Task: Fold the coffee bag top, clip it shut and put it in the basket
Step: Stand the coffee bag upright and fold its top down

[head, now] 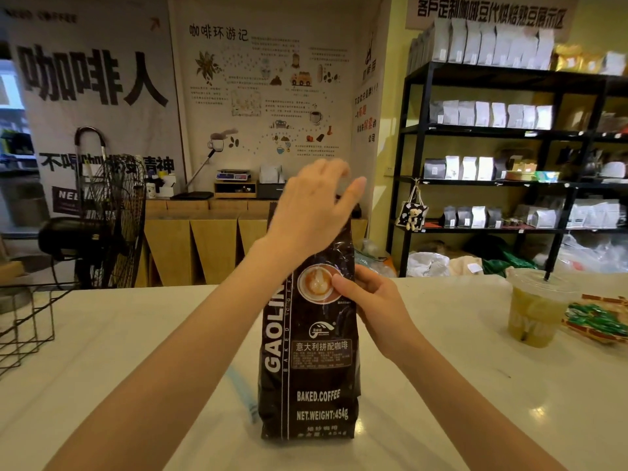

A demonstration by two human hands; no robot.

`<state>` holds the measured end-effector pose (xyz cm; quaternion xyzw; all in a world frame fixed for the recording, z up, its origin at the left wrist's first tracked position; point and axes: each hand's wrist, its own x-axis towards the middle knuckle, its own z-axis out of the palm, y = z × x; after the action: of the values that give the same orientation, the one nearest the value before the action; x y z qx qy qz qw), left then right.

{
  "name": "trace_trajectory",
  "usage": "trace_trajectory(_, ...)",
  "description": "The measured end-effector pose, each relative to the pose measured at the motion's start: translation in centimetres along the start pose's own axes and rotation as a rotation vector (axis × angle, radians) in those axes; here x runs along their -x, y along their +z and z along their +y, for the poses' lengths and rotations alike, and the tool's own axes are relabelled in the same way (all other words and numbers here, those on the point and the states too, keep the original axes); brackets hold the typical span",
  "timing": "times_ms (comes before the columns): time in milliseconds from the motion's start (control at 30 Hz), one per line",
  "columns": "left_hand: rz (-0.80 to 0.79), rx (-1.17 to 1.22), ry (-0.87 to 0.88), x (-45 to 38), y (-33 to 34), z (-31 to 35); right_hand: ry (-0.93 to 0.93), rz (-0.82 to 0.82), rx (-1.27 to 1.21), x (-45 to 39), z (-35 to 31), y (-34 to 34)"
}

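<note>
- The pale bench (119, 362) spreads across the lower part of my view and carries everything near me.
- A black shelving rack (509, 130) stands behind the bench on my right, stocked with white and dark pouches.
- A black floor fan (112, 212) stands behind the bench on my left.
- The coffee bag (309, 368), black with white lettering and a printed cup, stands upright on the bench straight ahead of me, between my forearms. Its top is hidden behind my left hand, so I cannot tell how far it is folded.
- The wire basket (27, 328) sits at the bench's left edge, well apart from the bag, only partly in view.
- A lidded plastic cup (535, 307) of greenish drink with a dark straw stands on the bench to my right, just beside a green and orange packet (598, 321).
- My left hand (312, 212) is at the bag's top, fingers spread loosely and blurred; its grip looks slack, and I cannot tell whether it has hold of the top.
- My right hand (370, 300) has its grip closed on the bag's right edge at mid height, thumb pressed on the front by the printed cup, fingers behind.
</note>
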<state>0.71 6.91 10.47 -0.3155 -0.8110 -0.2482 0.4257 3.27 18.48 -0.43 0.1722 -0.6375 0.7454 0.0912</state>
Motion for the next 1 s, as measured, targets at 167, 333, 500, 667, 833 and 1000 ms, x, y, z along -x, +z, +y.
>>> trace_trajectory(167, -0.042, 0.476, -0.498, 5.8, -2.6, -3.0, 0.017, 0.002, -0.021, -0.5, 0.2, -0.2)
trace_trajectory(333, -0.196, 1.035, -0.793, 9.4, -1.1, -4.4, 0.034, 0.011, -0.048, -0.7, 0.1, 0.1)
trace_trajectory(500, -0.110, 1.151, -0.837, 10.0, -0.3, -4.5, 0.053, 0.030, -0.062, -0.4, 0.0, 0.3)
trace_trajectory(667, -0.038, 1.128, -0.813, 10.2, -0.1, -4.5, 0.066, 0.044, -0.054, -0.5, -0.3, 0.4)
trace_trajectory(833, 0.019, 1.069, -0.742, 10.3, 0.2, -4.1, -0.010, 0.039, -0.031, -0.9, -1.7, 1.1)
trace_trajectory(1000, 0.073, 1.003, -0.673, 10.5, 0.1, -3.8, -0.037, 0.124, 0.007, -1.8, -2.2, 1.2)
